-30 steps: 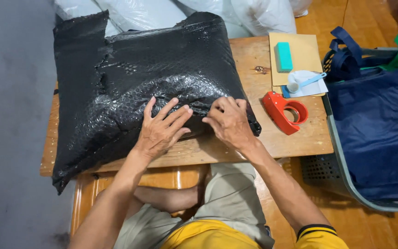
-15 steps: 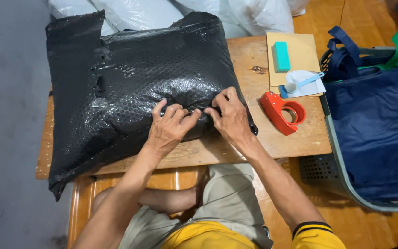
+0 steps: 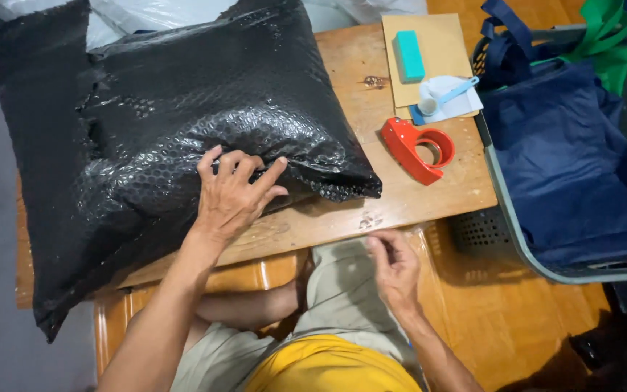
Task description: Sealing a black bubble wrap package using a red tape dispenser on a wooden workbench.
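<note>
Left hand, fingers spread, pins black bubble-wrap parcel; right hand empty, loosely curled. Fold may spring open once pressure eases.

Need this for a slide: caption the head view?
Left hand presses black bubble-wrapped parcel; right hand hangs off the table edge.

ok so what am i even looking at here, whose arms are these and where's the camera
The camera sits on a person's head and looks down, so the two bare arms are that person's own; there is no machine. The person sits at a small wooden table. Most of it is covered by a big parcel in black bubble wrap. The left hand presses flat on the parcel's near edge and grips nothing. The right hand is off the table, near the lap, fingers loosely curled; whether it pinches anything is too small to tell. To the right lie a red tape dispenser, a teal block on brown card, and beside the table a navy bag in a basket.
</note>
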